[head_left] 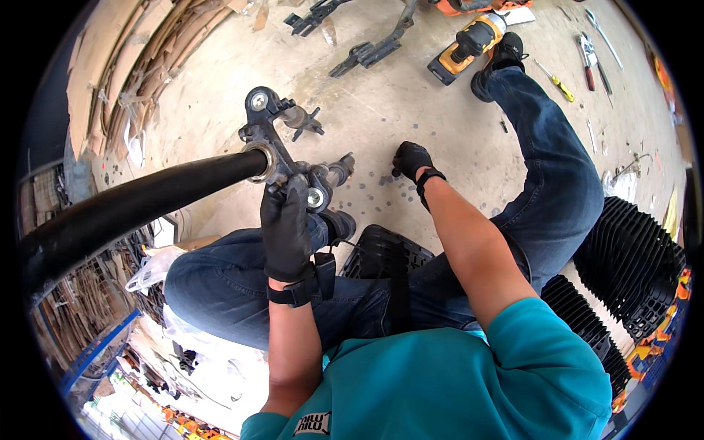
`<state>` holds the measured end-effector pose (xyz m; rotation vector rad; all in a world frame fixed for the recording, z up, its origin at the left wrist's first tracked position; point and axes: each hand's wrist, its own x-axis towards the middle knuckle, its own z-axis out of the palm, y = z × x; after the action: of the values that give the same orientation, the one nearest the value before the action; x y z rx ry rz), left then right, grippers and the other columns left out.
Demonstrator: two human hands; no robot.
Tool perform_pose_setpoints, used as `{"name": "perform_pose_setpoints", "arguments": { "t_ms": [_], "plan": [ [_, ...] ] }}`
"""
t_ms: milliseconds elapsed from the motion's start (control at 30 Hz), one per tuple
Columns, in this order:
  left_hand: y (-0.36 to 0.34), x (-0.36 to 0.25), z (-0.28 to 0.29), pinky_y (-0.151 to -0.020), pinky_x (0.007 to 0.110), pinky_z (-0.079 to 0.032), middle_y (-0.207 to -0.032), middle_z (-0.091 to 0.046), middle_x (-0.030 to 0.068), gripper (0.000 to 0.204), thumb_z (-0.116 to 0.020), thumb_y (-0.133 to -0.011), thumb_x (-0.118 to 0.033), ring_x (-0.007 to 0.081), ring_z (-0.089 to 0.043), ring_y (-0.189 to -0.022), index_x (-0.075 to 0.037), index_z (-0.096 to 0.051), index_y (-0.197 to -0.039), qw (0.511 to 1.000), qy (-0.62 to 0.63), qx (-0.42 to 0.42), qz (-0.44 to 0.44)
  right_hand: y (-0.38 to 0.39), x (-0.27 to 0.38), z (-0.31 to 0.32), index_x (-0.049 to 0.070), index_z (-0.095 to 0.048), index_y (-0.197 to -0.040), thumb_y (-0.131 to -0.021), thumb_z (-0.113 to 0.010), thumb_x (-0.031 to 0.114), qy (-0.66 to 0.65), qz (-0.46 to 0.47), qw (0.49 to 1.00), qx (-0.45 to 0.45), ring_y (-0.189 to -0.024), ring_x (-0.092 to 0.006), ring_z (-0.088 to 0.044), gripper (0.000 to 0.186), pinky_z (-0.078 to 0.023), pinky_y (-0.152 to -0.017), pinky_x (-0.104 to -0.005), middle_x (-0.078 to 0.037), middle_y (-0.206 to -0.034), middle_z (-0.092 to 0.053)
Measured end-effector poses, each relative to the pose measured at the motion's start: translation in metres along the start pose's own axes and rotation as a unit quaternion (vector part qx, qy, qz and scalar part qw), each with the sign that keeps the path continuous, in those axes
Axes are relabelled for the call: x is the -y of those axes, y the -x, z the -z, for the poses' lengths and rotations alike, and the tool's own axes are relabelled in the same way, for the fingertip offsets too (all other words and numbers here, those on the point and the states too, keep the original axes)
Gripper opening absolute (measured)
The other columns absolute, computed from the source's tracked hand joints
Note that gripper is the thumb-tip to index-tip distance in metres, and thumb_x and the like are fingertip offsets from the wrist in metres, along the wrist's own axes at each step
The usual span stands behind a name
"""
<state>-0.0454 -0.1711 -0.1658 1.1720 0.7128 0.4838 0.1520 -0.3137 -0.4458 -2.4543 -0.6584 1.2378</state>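
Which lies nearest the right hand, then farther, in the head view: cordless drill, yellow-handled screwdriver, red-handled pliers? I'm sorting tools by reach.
From the right hand on the floor:
1. Cordless drill, ahead, beside the shoe.
2. Yellow-handled screwdriver, farther right, past the leg.
3. Red-handled pliers, farthest right.

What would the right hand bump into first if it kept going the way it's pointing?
Probably the concrete floor: the gloved right hand points down at it, fingertips seemingly almost touching, though depth is unclear.
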Motion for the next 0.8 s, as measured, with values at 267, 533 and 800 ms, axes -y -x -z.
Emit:
{"name": "perform_pose_setpoints", "arguments": {
  "t_ms": [267,533,800],
  "plan": [
    [0.0,0.003,-0.002,-0.081,0.032,-0.053,-0.107,-0.068,0.0158,0.029,-0.048,-0.105,-0.022,0.0182,-0.064,-0.092,0.003,-0.06,-0.116,1.0,0.018,-0.014,-0.006,-0.012,-0.012,0.011,0.005,-0.076,-0.082,-0.081,-0.071,0.033,-0.131,-0.106,0.984,0.059,-0.074,-0.0281,-0.071,0.029,-0.055,-0.069,-0.0402,-0.013,-0.071,-0.071],
    [-0.004,0.011,0.005,-0.08,0.032,-0.052,-0.107,-0.067,0.0144,0.027,-0.049,-0.105,-0.022,0.0173,-0.063,-0.091,0.001,-0.06,-0.114,1.0,0.02,-0.014,-0.004,-0.018,-0.04,0.001,0.009,-0.073,-0.103,-0.074,-0.079,0.034,-0.114,-0.043,0.993,0.013,-0.092,-0.0301,-0.07,0.038,-0.056,-0.081,-0.0384,-0.015,-0.105,-0.071],
    [-0.001,0.0,-0.003,-0.086,0.033,-0.051,-0.108,-0.067,0.0158,0.028,-0.051,-0.104,-0.024,0.0198,-0.064,-0.099,0.001,-0.06,-0.115,0.999,0.033,0.012,-0.004,-0.027,-0.026,0.024,0.002,-0.07,-0.1,-0.08,-0.074,0.023,-0.17,-0.091,0.977,-0.092,-0.093,-0.0252,-0.07,0.03,-0.056,-0.078,-0.0352,-0.016,-0.102,-0.07]
  ]
}}
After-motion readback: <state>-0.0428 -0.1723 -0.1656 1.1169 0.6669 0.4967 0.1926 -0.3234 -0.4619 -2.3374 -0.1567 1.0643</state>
